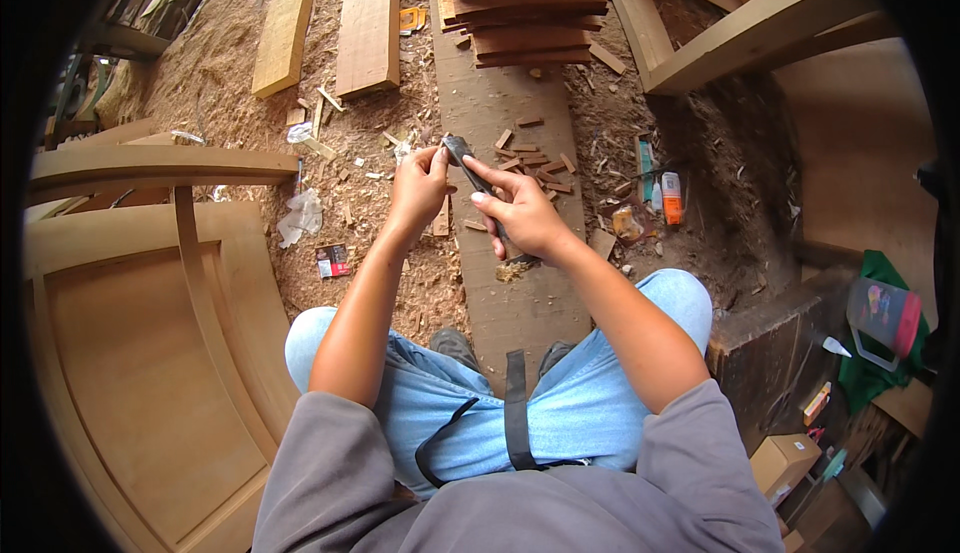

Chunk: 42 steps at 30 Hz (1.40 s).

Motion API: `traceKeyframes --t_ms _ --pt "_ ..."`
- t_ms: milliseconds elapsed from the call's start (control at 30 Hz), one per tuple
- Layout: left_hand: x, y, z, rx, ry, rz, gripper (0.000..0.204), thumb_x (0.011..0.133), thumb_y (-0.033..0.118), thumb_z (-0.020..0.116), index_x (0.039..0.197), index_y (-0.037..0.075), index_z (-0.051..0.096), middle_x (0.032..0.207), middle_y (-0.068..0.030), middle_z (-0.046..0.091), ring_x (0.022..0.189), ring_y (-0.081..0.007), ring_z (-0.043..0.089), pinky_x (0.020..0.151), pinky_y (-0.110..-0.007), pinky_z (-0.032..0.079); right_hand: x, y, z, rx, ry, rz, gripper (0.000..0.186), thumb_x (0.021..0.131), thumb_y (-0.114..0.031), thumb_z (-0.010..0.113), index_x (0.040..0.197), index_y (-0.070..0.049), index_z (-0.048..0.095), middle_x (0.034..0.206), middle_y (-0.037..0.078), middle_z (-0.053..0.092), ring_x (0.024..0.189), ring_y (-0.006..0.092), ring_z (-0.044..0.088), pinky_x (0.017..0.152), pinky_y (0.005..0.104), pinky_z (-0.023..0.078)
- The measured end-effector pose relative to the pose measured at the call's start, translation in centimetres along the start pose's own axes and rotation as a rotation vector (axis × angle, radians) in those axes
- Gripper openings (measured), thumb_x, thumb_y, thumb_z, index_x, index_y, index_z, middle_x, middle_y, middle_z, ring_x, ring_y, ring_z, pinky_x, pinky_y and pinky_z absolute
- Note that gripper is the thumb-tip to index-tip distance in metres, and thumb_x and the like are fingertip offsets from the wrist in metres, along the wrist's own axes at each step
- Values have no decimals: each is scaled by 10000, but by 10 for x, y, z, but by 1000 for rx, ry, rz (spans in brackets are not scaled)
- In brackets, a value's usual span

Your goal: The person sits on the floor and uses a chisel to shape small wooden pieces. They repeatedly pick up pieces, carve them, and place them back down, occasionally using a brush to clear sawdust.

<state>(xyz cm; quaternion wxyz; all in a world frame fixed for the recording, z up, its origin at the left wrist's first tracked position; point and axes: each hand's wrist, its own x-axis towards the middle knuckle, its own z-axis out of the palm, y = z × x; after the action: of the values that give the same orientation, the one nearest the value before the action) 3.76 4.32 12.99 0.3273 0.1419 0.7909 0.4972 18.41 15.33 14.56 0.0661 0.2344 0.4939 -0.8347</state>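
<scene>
In the middle, my right hand (515, 208) is closed round a long dark tool (481, 185), which slants from upper left to lower right over a plank (510, 323) on the ground. My left hand (418, 185) is pinched at the tool's upper end, against it; what exactly sits between those fingertips is too small to tell. Several small wooden pieces (530, 148) lie scattered on the plank just beyond my hands, and pale shavings (515, 271) lie below the tool's lower end.
A panelled wooden door (130, 353) and curved rail stand left. Boards (365, 23) and a dark wood stack (530, 28) lie ahead. A timber frame (750, 28) stands upper right. An orange-white bottle (671, 198) lies on the shavings; a plastic jug (878, 318) sits far right.
</scene>
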Motion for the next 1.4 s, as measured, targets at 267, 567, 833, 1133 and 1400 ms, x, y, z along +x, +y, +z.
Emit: traceKeyframes --t_ms 267,567,833,1133,1400 --pt "-20 15 10 343 -120 -9 293 1040 225 552 1018 -11 723 935 -114 721 709 -147 637 651 -303 563 9 -53 -60 211 842 -218 568 1054 -134 476 1586 -122 277 662 37 538 458 144 515 438 343 502" --pt "10 -16 -10 -253 -32 -117 335 1059 320 516 909 75 688 701 64 463 649 -50 472 623 -276 535 0 -20 -19 -99 49 19 575 1020 -121 560 1558 -205 376 659 3 521 441 100 520 411 275 492" --pt "0 -1 -7 -252 -55 -132 308 1073 297 500 1000 64 687 755 42 574 652 -58 527 643 -279 539 0 -14 -9 -144 -26 65 560 1019 -119 552 1552 -186 392 647 -7 484 442 104 500 404 291 476" --pt "0 0 -8 -282 -86 -136 306 1061 358 527 907 109 614 669 85 422 602 -42 458 646 -272 523 2 -13 -7 6 -46 33 582 1016 -109 556 1561 -208 375 654 -12 486 451 96 504 425 276 490" --pt "3 -6 -12 -238 -76 -126 302 1068 346 514 980 96 660 686 86 446 617 -28 467 641 -252 520 3 -9 -5 -56 -27 39 579 1016 -108 553 1560 -194 374 655 -15 475 458 93 498 417 280 490"
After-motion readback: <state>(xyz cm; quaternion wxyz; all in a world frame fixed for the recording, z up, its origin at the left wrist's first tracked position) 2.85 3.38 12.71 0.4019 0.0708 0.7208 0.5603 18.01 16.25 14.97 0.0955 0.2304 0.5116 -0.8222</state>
